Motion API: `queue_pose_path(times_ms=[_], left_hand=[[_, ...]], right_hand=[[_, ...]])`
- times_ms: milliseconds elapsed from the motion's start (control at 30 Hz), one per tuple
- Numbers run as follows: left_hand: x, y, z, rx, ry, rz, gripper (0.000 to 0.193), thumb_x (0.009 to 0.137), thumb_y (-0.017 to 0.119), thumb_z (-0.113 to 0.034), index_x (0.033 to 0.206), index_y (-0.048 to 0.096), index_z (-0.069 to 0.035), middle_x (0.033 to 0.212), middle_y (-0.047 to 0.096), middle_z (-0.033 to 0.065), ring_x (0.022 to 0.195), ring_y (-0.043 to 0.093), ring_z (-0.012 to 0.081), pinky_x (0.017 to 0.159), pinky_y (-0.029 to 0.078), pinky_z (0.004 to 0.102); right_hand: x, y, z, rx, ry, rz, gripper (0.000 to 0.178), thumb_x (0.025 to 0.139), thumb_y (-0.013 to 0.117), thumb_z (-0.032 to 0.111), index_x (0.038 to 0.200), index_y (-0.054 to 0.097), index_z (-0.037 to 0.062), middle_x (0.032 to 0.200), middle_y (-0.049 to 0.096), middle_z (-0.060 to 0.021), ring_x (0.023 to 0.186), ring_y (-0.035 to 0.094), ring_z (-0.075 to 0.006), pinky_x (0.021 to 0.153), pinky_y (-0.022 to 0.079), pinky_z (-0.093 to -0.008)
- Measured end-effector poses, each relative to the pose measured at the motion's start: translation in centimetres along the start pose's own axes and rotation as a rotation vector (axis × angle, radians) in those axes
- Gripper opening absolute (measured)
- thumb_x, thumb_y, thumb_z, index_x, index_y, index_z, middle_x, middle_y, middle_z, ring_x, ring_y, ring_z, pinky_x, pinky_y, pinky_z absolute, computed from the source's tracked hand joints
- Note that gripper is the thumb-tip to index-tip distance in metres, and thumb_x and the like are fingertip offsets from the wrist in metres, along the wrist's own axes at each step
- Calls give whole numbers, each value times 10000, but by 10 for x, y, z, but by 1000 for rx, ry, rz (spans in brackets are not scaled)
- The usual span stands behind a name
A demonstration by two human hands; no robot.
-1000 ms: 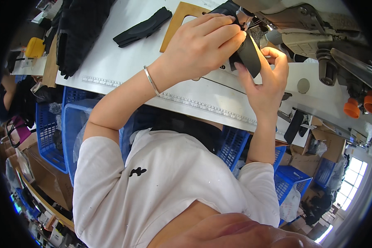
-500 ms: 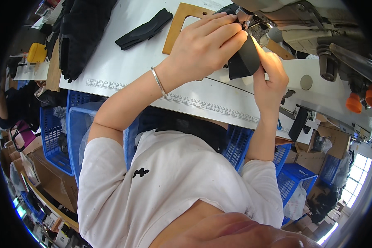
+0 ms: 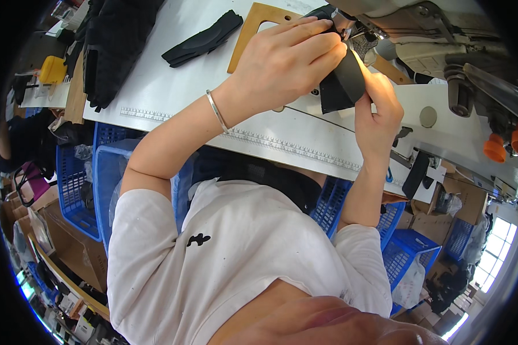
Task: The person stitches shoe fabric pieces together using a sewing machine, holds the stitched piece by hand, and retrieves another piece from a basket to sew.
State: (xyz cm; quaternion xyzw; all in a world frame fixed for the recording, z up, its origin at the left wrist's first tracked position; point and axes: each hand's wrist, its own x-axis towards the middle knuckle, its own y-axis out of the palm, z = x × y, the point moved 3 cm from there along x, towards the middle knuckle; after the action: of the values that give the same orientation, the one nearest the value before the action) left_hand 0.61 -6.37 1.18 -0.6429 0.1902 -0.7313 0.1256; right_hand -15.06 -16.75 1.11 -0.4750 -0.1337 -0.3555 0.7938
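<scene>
A curved black fabric piece [image 3: 342, 86] sits under the needle area of a sewing machine [image 3: 437, 34] on the white table [image 3: 173, 92]. My left hand [image 3: 282, 63], with a thin bracelet at the wrist, presses on the piece's top from the left, fingers reaching to the needle. My right hand [image 3: 377, 109] grips the piece's lower right edge. Both hands hold the same piece. The needle itself is hidden behind my fingers.
A wooden template [image 3: 253, 29] lies just left of my left hand. Black strips [image 3: 201, 37] and a black fabric pile [image 3: 112, 46] lie farther left. Blue plastic baskets [image 3: 92, 178] stand under the table edge. Orange knobs [image 3: 500, 146] sit at the machine's right.
Both hands and the black piece have shifted slightly up toward the machine's needle; the grip is unchanged.
</scene>
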Motion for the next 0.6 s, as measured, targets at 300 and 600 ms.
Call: queue_pose_path(times_ms=[300,600], left_hand=[[-1,4,4,-58,-33,-15,382,644,805,-56,1016,724,-81,1061,709,28,1022,720,244,788,600,339],[3,-4,11,-161,-71,-63,367,619,821,-47,979,759,-81,971,748,37,928,733,224,704,588,300]], right_hand=[[-1,1,1,12,29,-7,265,896,609,-71,1140,686,-3,860,598,-54,783,557,-142,711,459,-256],[-9,21,14,-27,53,-132,384,928,679,57,1305,689,129,843,639,-84,737,603,-205,706,489,-321]])
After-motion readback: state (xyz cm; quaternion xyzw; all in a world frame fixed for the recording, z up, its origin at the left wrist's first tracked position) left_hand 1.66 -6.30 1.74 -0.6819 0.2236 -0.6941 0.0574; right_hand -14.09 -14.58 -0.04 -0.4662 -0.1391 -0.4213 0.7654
